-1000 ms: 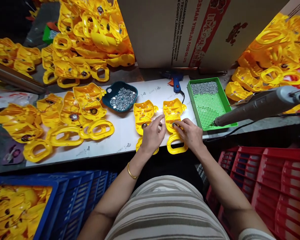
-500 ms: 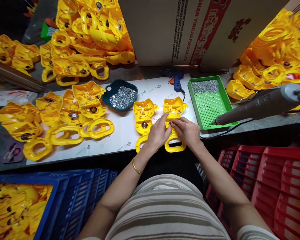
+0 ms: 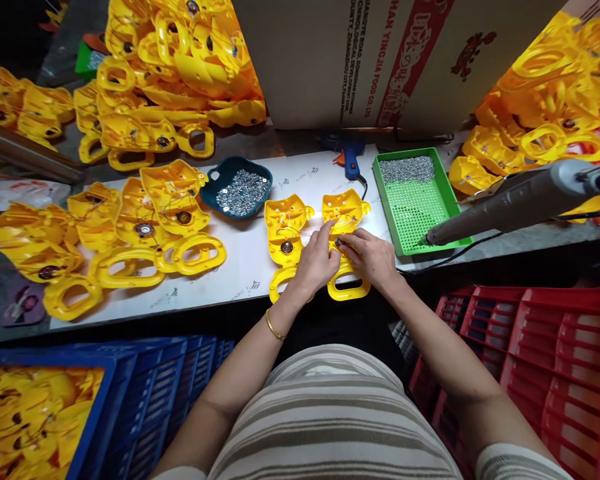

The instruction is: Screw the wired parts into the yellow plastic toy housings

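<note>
Two yellow plastic shell halves, each with a ring-shaped handle, lie open side by side on white paper. My left hand (image 3: pixel 317 261) grips the left edge of the right-hand yellow shell (image 3: pixel 344 201), fingers bent over its middle. Over the same shell, my right hand (image 3: pixel 373 257) pinches a small round metallic part (image 3: pixel 338 243); the fingers partly hide it, so its exact kind is unclear. Beside my left hand, the other shell (image 3: pixel 286 212) shows thin wires and a round speaker-like disc (image 3: pixel 287 247).
A dark teal dish (image 3: pixel 237 188) of small metal pieces stands left; a green tray (image 3: pixel 415 200) of screws stands right, with an electric screwdriver (image 3: pixel 500 203) over it. A blue glue gun (image 3: pixel 351 160), more shells (image 3: pixel 155 220), a carton (image 3: pixel 320 67), blue crates (image 3: pixel 155 393) and red crates (image 3: pixel 540 360) surround the workplace.
The view has shifted slightly. My right fingers have drawn a little up and left with the small round part, nearer my left hand, which stays on the shell.
</note>
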Motion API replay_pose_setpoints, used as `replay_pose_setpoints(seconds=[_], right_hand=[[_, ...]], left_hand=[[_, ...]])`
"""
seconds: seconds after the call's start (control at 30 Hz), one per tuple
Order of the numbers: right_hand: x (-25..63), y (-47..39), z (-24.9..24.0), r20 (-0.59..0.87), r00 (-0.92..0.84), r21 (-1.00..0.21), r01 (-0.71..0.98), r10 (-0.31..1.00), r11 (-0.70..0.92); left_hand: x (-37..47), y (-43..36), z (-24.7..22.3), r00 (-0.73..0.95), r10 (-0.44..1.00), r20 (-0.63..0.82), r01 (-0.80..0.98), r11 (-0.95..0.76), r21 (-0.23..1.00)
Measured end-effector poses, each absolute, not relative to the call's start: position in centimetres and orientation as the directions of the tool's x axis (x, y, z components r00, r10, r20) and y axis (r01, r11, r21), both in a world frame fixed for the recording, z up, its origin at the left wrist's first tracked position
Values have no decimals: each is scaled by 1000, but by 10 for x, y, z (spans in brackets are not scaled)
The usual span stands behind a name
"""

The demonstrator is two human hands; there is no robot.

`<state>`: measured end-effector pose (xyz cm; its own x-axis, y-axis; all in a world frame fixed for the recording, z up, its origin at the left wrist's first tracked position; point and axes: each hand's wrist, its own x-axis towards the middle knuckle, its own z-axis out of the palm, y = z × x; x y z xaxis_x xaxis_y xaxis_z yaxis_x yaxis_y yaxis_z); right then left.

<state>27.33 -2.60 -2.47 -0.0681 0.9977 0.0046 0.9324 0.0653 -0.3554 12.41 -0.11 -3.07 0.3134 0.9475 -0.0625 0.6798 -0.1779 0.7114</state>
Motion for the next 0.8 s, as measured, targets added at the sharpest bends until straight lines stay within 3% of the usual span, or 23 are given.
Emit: replay_pose_setpoints(seconds=[0.17,0.33,0.57,0.8], right_hand=[[282,-24,-34,59,-158,-454,875,986,167],[281,-27,-38,106,-91,-503,854,990,133],[281,-22,-26,-21,-39,-386,922,999,28],[279,-24,-25,-100,-40,-250,968,994,14]], left_hand=[[125,4,-33,308,951,-27,636,-184,750],[125,10,-32,326,945,-39,595,-173,785],[123,13,-30,350,936,-47,574,-174,800],[127,16,-22,380,919,-109,673,-193,714]])
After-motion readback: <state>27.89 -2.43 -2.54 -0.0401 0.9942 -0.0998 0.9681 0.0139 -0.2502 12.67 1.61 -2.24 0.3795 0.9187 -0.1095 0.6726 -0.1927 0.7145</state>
